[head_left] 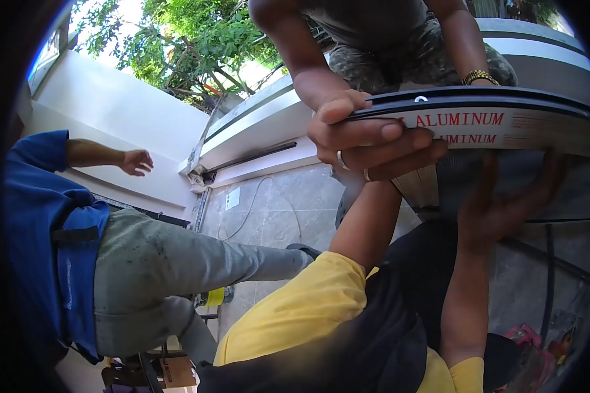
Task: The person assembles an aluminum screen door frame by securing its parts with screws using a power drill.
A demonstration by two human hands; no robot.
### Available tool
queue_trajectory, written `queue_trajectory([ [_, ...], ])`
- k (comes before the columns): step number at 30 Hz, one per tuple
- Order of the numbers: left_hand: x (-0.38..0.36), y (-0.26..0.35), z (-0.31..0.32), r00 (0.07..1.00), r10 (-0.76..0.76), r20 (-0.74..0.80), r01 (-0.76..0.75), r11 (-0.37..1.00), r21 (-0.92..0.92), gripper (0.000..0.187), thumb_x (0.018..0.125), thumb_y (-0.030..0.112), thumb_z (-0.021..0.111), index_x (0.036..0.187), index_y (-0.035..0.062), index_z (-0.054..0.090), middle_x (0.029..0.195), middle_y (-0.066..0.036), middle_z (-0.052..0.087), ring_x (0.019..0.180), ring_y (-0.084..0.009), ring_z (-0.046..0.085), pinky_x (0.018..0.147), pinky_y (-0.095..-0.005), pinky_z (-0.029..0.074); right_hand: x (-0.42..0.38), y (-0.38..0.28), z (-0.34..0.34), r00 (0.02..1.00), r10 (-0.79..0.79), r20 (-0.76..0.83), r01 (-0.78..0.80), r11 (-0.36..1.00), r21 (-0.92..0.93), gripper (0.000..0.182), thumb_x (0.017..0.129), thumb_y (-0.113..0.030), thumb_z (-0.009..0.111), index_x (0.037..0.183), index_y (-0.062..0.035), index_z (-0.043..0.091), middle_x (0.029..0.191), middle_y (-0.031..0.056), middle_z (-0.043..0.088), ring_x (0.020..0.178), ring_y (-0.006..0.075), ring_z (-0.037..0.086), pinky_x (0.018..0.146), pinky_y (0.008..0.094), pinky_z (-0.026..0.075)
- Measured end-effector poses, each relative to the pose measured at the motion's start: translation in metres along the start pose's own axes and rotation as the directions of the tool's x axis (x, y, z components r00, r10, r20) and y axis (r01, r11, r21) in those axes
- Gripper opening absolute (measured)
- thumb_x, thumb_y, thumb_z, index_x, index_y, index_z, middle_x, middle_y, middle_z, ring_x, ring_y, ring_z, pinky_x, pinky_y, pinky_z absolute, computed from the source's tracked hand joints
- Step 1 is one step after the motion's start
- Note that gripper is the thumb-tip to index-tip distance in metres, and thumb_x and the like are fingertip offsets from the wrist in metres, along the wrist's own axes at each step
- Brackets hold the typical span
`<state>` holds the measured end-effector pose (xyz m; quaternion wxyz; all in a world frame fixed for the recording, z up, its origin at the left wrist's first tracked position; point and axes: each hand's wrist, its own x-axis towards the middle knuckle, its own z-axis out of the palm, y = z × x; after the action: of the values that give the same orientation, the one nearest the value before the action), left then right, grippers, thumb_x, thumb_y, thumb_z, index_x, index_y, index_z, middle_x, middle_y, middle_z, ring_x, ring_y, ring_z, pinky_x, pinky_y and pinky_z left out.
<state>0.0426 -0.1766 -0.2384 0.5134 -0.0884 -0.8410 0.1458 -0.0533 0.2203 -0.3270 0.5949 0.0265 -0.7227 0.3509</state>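
A long aluminum profile (pixel 537 131) with dark edges and a pale film printed "ALUMINUM" in red spans the upper right. My left hand (pixel 380 147), with rings on its fingers, is closed around the profile's left end. Below the profile is my right hand (pixel 511 203), slightly blurred, its fingers raised against the lower edge; the tips are partly hidden. Facing me, a co-worker in camouflage trousers has a hand (pixel 354 98) at the same left end, partly covered by mine. The co-worker's other hand (pixel 484 80), below a gold-coloured wristband, reaches behind the profile's top edge.
At left stands another person in a blue shirt (pixel 36 203), one arm stretched out. Grey floor tiles (pixel 269 216) carry a thin cable (pixel 246 219). A white wall (pixel 118 105) and ledge lie beyond. Pink items (pixel 531 367) are at lower right.
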Motion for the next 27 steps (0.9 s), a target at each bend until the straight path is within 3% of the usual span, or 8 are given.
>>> queue_trajectory([
  [4,-0.004,0.028,0.016,0.993,-0.060,0.099,0.069,0.993,-0.099,0.024,0.096,0.028,0.052,0.093,0.0165,0.073,0.086,0.000,0.070,0.088,-0.0178,0.066,0.085,-0.0413,0.053,0.001,0.008,0.003,1.000,0.000,-0.031,0.001,1.000,0.021,0.073,0.090,-0.015,0.072,0.146,0.0034,0.029,0.149,0.0231,0.030,0.143,0.0375,0.028,0.116,0.0487,0.026],
  [6,0.001,0.063,0.049,0.987,-0.079,0.140,0.109,0.969,-0.223,0.023,0.096,0.028,0.053,0.092,0.0164,0.073,0.086,0.000,0.070,0.088,-0.0179,0.066,0.085,-0.0413,0.053,0.010,0.010,0.004,0.996,0.058,-0.069,-0.047,0.987,0.156,0.075,0.089,-0.021,0.073,0.145,0.0039,0.029,0.150,0.0241,0.028,0.144,0.0386,0.025,0.116,0.0496,0.023],
  [9,0.007,0.092,0.075,0.976,-0.106,0.189,0.170,0.915,-0.366,0.023,0.095,0.027,0.053,0.092,0.0164,0.073,0.086,0.000,0.070,0.087,-0.0180,0.066,0.085,-0.0412,0.052,0.020,0.006,-0.002,0.998,0.042,-0.052,-0.039,0.998,0.048,0.077,0.089,-0.029,0.074,0.144,0.0046,0.031,0.150,0.0254,0.027,0.144,0.0402,0.023,0.116,0.0516,0.021],
  [12,0.009,0.101,0.080,0.961,-0.129,0.244,0.225,0.878,-0.422,0.022,0.095,0.027,0.054,0.091,0.0164,0.073,0.086,0.000,0.070,0.087,-0.0180,0.065,0.085,-0.0410,0.052,0.019,0.008,0.006,0.988,-0.010,-0.152,0.027,0.993,0.115,0.078,0.089,-0.033,0.074,0.143,0.0050,0.033,0.150,0.0267,0.027,0.143,0.0417,0.023,0.115,0.0526,0.022],
  [15,0.005,0.103,0.078,0.944,-0.148,0.295,0.272,0.854,-0.443,0.022,0.094,0.026,0.054,0.090,0.0163,0.073,0.086,0.000,0.070,0.087,-0.0181,0.065,0.085,-0.0409,0.051,0.015,0.006,0.008,0.988,0.048,-0.147,-0.025,0.988,0.152,0.073,0.090,-0.036,0.071,0.144,-0.0012,0.035,0.151,0.0297,0.020,0.142,0.0469,0.020,0.112,0.0598,0.023],
  [18,0.003,0.105,0.074,0.921,-0.158,0.356,0.318,0.831,-0.456,0.021,0.094,0.025,0.054,0.090,0.0163,0.073,0.086,0.000,0.070,0.087,-0.0182,0.065,0.085,-0.0408,0.051,0.015,0.009,0.009,0.984,0.047,-0.172,-0.018,0.987,0.162,0.073,0.090,-0.036,0.071,0.144,-0.0010,0.035,0.150,0.0297,0.022,0.143,0.0470,0.019,0.112,0.0595,0.024],
  [20,-0.001,0.100,0.067,0.902,-0.187,0.389,0.363,0.817,-0.448,0.021,0.094,0.025,0.055,0.089,0.0163,0.073,0.086,0.000,0.070,0.086,-0.0182,0.065,0.085,-0.0407,0.051,0.017,0.006,0.010,0.980,0.028,-0.197,-0.001,0.991,0.137,0.075,0.088,-0.032,0.074,0.142,0.0044,0.036,0.149,0.0269,0.028,0.144,0.0418,0.023,0.114,0.0522,0.025],
  [27,-0.036,0.040,-0.004,0.798,-0.423,0.428,0.561,0.781,-0.274,0.020,0.093,0.023,0.056,0.088,0.0162,0.074,0.086,0.000,0.070,0.086,-0.0184,0.065,0.085,-0.0404,0.050,0.013,0.000,0.011,0.986,0.017,-0.169,0.005,0.992,0.128,0.073,0.089,-0.037,0.072,0.141,0.0021,0.040,0.149,0.0291,0.029,0.141,0.0440,0.026,0.113,0.0523,0.025],
])
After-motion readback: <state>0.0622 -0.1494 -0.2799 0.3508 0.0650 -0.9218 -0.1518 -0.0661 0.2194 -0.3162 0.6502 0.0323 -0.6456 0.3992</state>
